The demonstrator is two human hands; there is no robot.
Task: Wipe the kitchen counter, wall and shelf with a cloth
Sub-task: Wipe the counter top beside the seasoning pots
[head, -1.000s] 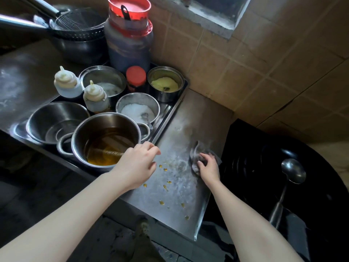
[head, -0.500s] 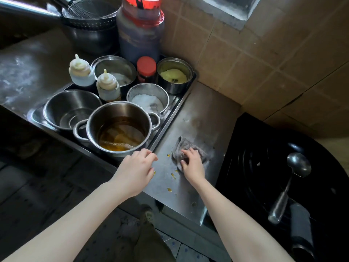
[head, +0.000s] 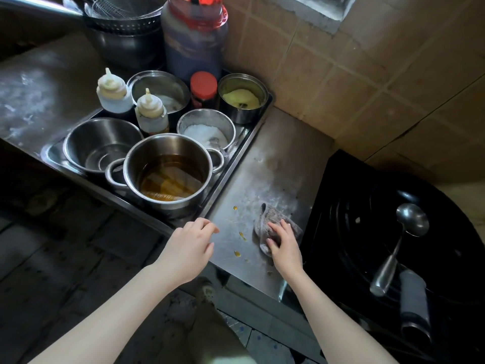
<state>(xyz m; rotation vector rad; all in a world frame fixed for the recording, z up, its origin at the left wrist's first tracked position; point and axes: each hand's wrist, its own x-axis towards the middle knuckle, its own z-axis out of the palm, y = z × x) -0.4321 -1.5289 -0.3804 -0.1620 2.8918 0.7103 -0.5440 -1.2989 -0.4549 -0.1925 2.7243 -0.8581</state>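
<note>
head view: a steel counter (head: 278, 158) runs along a tan tiled wall (head: 367, 74) into a corner, its surface dull and streaked with whitish smears. the grey cloth (head: 271, 216) lies bunched on the counter near its front edge, just beside a black wok (head: 349, 211) sunk in at the right. the right hand (head: 284, 249) rests on top of the cloth, fingers spread and fairly straight, pressing it flat against the steel. a few amber oil drops (head: 237, 254) sit on the counter to the left of the cloth, between the two hands. the left hand (head: 187, 248) hovers over the counter's front edge with its fingers loosely curled, holding nothing. behind it a steel tray (head: 237, 156) holds a pot of amber oil (head: 172, 207), bowls, two squeeze bottles (head: 151, 116) and a red-lidded jar (head: 204, 88). a ladle (head: 412, 219) lies inside the wok, bowl toward the wall. a large dark jug (head: 194, 46) stands in the corner against the wall. a dark tiled floor (head: 65, 258) shows below the counter.
</note>
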